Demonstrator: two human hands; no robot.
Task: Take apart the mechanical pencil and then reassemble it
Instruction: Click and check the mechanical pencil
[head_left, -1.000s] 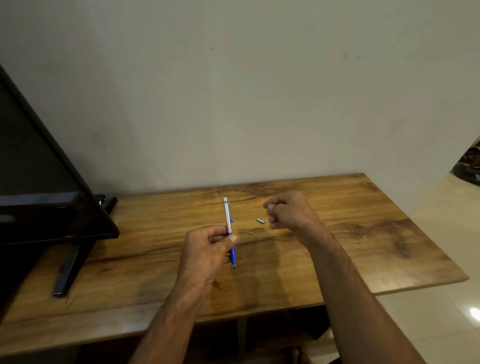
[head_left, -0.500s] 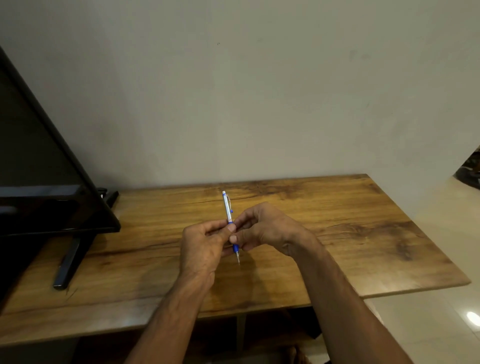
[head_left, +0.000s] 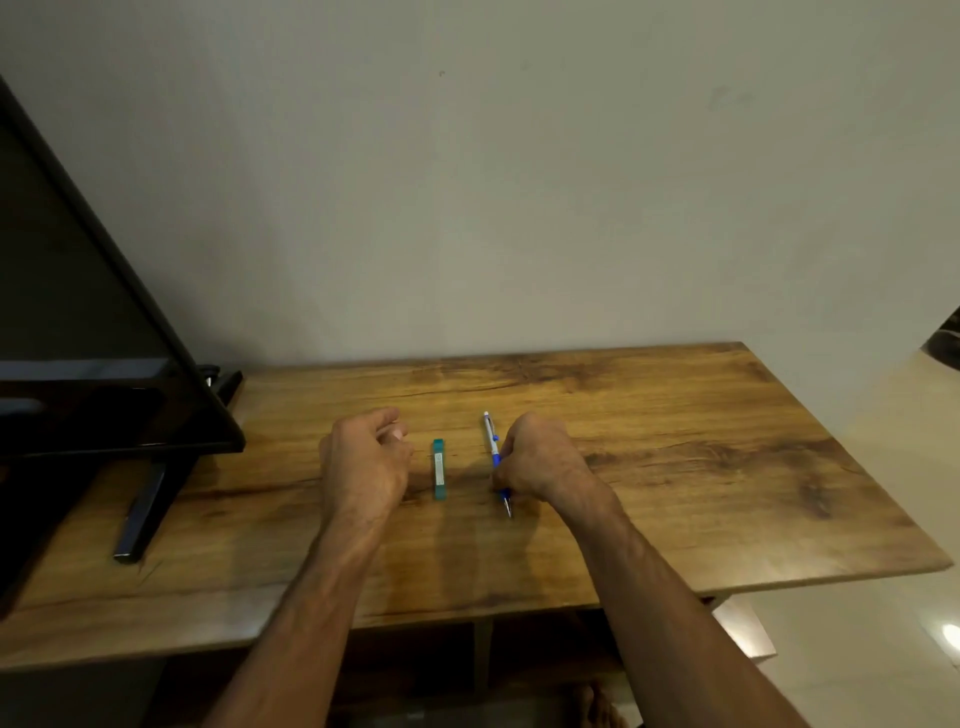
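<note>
A silver and blue mechanical pencil (head_left: 491, 439) lies lengthwise on the wooden table (head_left: 675, 467), metal tip pointing toward me. My right hand (head_left: 540, 457) rests on the table with its fingers closed around the pencil's blue grip. A small teal lead case (head_left: 439, 469) lies on the table just left of the pencil, between my hands. My left hand (head_left: 366, 457) sits left of the case with its fingers curled in; nothing shows in it.
A black monitor (head_left: 78, 338) on a black stand (head_left: 150, 499) fills the left side of the table. A plain wall rises behind the table. The table's right edge drops to a tiled floor (head_left: 857, 649).
The pencil went from my left hand, held upright, to my right hand and now lies down on the table. My hands have moved apart. A teal lead case now lies between them.
</note>
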